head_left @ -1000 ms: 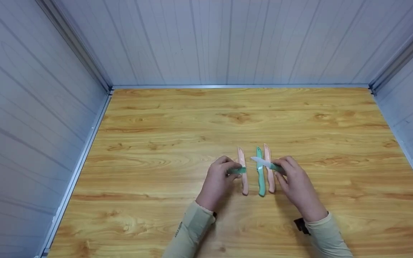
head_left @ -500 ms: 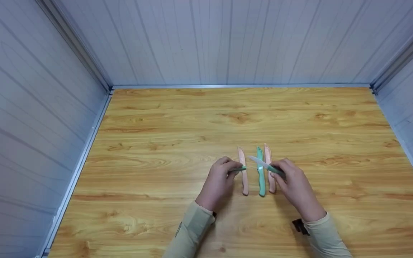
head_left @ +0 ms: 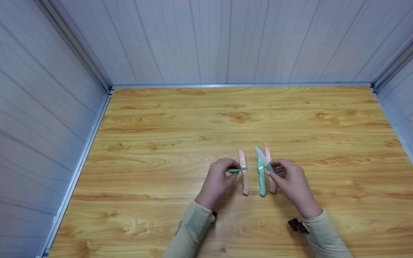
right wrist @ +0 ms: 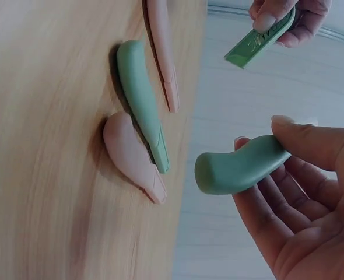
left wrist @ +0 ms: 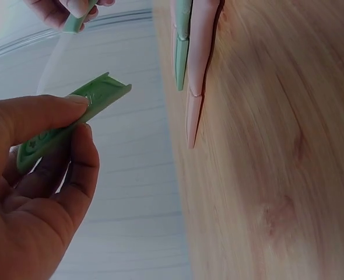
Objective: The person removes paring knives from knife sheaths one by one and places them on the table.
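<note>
My left hand [head_left: 221, 181] pinches a green knife sheath [left wrist: 81, 116] between thumb and fingers; its slotted mouth faces right in the head view. In my right hand [head_left: 294, 182] is a knife with a green handle [right wrist: 236, 166] and a bare pale blade [head_left: 261, 154], gripped by the handle. The blade points away from me and overlaps a sheathed green knife [head_left: 261, 179] lying on the table. To that knife's right lies a sheathed pink knife [head_left: 272, 185], partly hidden by my right hand. Another sheathed pink knife [head_left: 245, 182] lies below the sheath, at left.
The wood-patterned table [head_left: 156, 125] spreads around the hands. Pale panels stand at the back [head_left: 206, 43], on the left [head_left: 31, 125] and on the right. A black strap piece [head_left: 297, 225] hangs by the right sleeve.
The bare blade has swung from pointing left to pointing away from me. The sheath in my left hand has turned from its flat face to its narrow edge. The knives lying down have not moved.
</note>
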A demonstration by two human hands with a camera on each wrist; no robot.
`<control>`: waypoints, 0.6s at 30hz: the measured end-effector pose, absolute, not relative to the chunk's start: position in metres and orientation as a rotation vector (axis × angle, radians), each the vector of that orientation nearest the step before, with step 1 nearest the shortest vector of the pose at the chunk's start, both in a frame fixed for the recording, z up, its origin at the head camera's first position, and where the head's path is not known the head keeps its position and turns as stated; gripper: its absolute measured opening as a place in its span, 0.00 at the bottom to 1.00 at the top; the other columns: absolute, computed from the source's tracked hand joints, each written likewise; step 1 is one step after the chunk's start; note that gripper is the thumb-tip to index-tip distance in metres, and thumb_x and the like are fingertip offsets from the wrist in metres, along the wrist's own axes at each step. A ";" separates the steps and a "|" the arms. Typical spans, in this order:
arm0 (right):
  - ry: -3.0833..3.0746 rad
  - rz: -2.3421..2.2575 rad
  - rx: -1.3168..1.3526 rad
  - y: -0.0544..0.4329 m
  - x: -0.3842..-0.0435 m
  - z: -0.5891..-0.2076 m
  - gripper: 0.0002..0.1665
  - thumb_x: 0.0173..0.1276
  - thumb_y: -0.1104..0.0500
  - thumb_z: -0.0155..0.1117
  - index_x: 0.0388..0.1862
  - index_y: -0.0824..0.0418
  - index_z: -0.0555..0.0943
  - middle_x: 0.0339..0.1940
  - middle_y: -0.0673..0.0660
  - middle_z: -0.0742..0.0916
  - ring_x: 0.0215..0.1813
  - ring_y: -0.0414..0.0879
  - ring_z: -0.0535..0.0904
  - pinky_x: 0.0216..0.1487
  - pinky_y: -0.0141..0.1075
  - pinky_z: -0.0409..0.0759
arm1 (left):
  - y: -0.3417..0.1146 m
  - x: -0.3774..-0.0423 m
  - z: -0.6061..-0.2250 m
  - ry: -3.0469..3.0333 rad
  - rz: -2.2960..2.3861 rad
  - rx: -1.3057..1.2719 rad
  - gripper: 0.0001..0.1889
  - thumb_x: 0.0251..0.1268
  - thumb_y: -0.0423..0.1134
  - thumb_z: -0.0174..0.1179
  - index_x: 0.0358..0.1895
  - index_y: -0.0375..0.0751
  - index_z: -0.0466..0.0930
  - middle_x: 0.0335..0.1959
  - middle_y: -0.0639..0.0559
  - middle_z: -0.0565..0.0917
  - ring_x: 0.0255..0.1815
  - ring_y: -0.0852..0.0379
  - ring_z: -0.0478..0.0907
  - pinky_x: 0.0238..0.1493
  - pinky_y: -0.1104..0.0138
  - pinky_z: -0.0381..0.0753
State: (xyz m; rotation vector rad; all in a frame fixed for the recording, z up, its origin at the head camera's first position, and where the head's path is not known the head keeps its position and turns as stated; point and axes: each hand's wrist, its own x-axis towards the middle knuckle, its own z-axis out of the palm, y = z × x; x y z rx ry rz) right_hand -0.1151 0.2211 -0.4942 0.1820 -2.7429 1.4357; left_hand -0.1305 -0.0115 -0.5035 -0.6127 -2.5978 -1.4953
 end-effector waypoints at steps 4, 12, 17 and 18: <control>-2.743 1.602 0.087 0.217 -0.120 -0.494 0.13 0.60 0.64 0.70 0.44 0.66 0.81 0.37 0.57 0.84 0.38 0.48 0.82 0.39 0.34 0.82 | -0.013 -0.132 -0.505 -2.570 -1.479 -0.622 0.06 0.58 0.28 0.66 0.36 0.41 0.85 0.34 0.59 0.81 0.39 0.63 0.77 0.45 0.72 0.77; -2.728 1.723 0.042 0.206 -0.133 -0.493 0.14 0.58 0.65 0.72 0.42 0.67 0.81 0.34 0.58 0.84 0.35 0.48 0.82 0.37 0.31 0.80 | -0.016 -0.137 -0.507 -2.543 -1.608 -0.578 0.09 0.58 0.28 0.65 0.42 0.40 0.82 0.36 0.56 0.83 0.40 0.65 0.79 0.45 0.71 0.78; -2.734 1.729 0.015 0.201 -0.141 -0.491 0.14 0.60 0.63 0.71 0.42 0.68 0.80 0.35 0.59 0.84 0.37 0.48 0.80 0.40 0.32 0.79 | -0.018 -0.143 -0.506 -2.561 -1.726 -0.460 0.16 0.59 0.25 0.63 0.48 0.39 0.73 0.35 0.53 0.84 0.37 0.63 0.81 0.41 0.71 0.80; -2.741 1.729 0.015 0.201 -0.143 -0.491 0.14 0.61 0.62 0.71 0.42 0.68 0.80 0.35 0.59 0.84 0.38 0.48 0.80 0.40 0.32 0.79 | -0.019 -0.145 -0.505 -2.567 -1.734 -0.433 0.16 0.59 0.25 0.63 0.49 0.40 0.72 0.36 0.53 0.84 0.37 0.62 0.81 0.40 0.71 0.80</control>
